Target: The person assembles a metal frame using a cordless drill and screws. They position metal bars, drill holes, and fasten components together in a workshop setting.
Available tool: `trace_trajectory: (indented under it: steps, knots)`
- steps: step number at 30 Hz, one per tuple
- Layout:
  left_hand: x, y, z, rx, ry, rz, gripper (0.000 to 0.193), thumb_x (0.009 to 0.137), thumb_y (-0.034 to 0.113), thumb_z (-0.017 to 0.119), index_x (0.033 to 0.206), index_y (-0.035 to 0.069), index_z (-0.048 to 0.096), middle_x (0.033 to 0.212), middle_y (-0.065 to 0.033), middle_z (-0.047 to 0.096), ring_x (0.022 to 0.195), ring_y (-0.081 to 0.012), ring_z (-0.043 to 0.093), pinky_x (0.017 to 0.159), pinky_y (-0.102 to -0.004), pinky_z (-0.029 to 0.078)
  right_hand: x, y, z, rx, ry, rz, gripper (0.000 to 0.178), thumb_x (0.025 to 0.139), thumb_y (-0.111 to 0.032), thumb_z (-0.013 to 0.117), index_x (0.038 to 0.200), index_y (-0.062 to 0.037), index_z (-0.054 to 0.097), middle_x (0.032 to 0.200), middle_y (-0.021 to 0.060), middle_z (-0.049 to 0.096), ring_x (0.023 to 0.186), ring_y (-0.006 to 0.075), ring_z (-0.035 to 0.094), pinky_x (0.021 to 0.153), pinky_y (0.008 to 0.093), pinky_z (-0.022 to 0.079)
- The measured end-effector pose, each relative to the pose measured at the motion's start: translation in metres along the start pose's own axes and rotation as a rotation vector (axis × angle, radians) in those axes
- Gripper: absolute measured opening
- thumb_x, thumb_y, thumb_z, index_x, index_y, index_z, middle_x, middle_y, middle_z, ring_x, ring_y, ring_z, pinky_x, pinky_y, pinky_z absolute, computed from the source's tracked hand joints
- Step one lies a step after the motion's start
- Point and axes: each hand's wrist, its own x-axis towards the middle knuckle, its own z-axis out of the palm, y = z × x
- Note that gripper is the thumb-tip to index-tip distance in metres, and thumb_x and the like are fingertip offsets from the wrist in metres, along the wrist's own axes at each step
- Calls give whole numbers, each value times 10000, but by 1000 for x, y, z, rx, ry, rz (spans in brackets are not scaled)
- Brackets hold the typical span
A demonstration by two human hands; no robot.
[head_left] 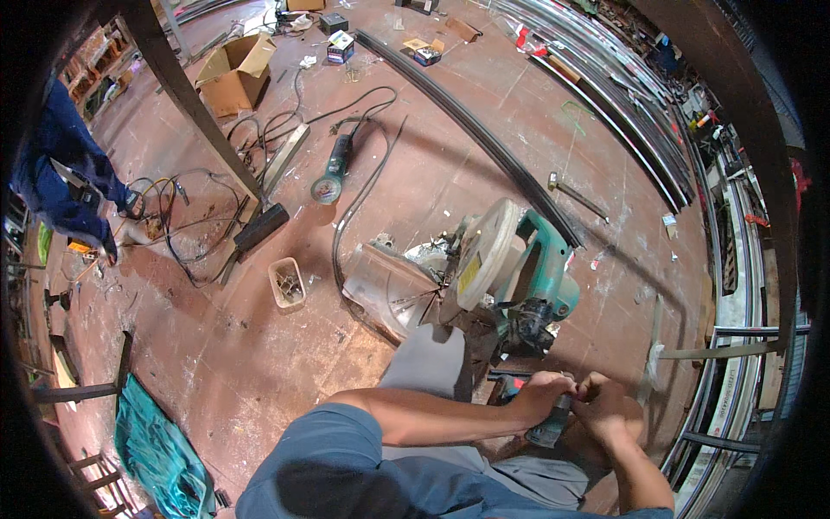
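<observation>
1. I'm holding a teal-grey tool low, just on my side of the green chop saw.
2. My left hand is gripping the tool's upper end; my right hand is bunching its fingers right beside it, honestly can't tell what they're pinching.
3. A hammer is lying past the saw, off to its right.
4. An angle grinder and a plastic tub are sitting left of the saw.
</observation>
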Motion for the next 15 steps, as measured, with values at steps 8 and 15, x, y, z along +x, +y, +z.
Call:
trace_trajectory:
  steps: [8, 15]
  knots:
    - [-12, 27, -38, 705, 239, 174, 307, 1068, 231, 533, 1080, 11, 747, 1036, -221, 762, 982, -370, 742, 881, -412, 553, 148, 63, -58, 69, -164, -263, 355, 841, -245, 964, 966, 22, 766, 859, 126, 791, 778, 185, 748, 742, 373, 611]
    - [-26, 15, -39, 1064, 452, 318, 281, 1077, 211, 554, 1144, 20, 749, 1045, -224, 768, 1041, -399, 757, 938, -434, 574, 440, 148, -38, -315, 33, -368, 650, 812, -391, 962, 1250, 37, 744, 1266, 243, 777, 1184, 388, 751, 1055, 462, 586]
